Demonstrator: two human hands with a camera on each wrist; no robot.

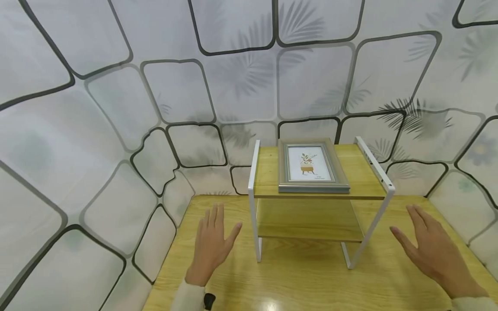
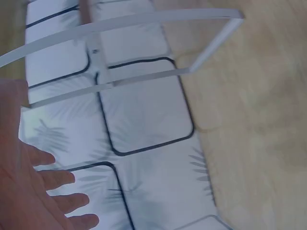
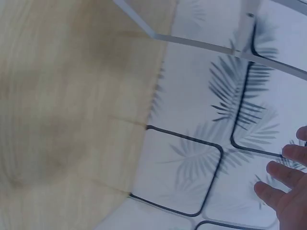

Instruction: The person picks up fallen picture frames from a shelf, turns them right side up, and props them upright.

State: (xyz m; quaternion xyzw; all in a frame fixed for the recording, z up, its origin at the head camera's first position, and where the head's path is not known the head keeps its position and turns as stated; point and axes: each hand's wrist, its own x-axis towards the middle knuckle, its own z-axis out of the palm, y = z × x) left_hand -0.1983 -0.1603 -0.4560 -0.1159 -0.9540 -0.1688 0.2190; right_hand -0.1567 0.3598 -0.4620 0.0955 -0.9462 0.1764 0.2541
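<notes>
A small two-tier shelf (image 1: 311,216) with wooden boards and white metal side frames stands on the wooden table. On its top board lies a silvery picture frame (image 1: 314,186), face up, showing a plant print. My left hand (image 1: 212,244) is held out to the left of the shelf, fingers straight and thumb apart, holding nothing. To the right of the shelf, my right hand (image 1: 437,246) is likewise spread and bare. Each wrist view shows part of the shelf's white side frame (image 2: 144,19), with the left fingers (image 2: 62,179) and right fingers (image 3: 285,173) apart from it.
The wooden table (image 1: 295,276) reaches back to a wall covering (image 1: 249,86) patterned with dark rounded outlines and grey leaves. This covering also closes in the left and right sides. A dark band (image 1: 209,301) shows at the left wrist.
</notes>
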